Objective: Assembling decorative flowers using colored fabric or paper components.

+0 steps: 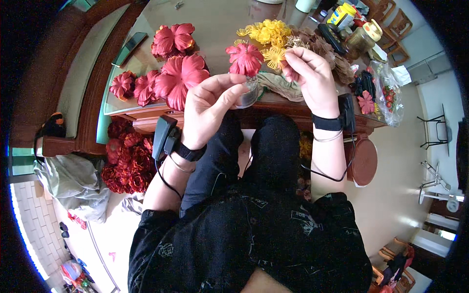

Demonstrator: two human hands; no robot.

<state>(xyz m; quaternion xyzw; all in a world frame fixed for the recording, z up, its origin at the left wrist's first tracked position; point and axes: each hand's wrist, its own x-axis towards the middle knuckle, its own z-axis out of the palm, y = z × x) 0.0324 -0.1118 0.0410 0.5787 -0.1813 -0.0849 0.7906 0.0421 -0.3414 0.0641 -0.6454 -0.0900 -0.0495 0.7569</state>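
Right fingers [302, 57]: pinching a floret [273, 58], yellow and open, raised in front of the body.
Left fingers [223, 84]: bent, thumb close to forefinger, by the lower edge of a red flower [245, 59]; cannot tell whether gripping it.
Joining: just beside each other, floret and red flower, with no visible attachment; probably not yet done.
Yellow heap [266, 31]: on the tabletop [220, 14], beyond the floret; seemingly left for use.
Red stacks [181, 80]: on the tabletop, to the left, without visible yellow centres; likely unfinished.
Brown cluster [318, 48]: beyond the right fingers; role unclear.
Dark blooms [124, 161]: heaped below the tabletop, full and layered; perhaps finished, number hidden.
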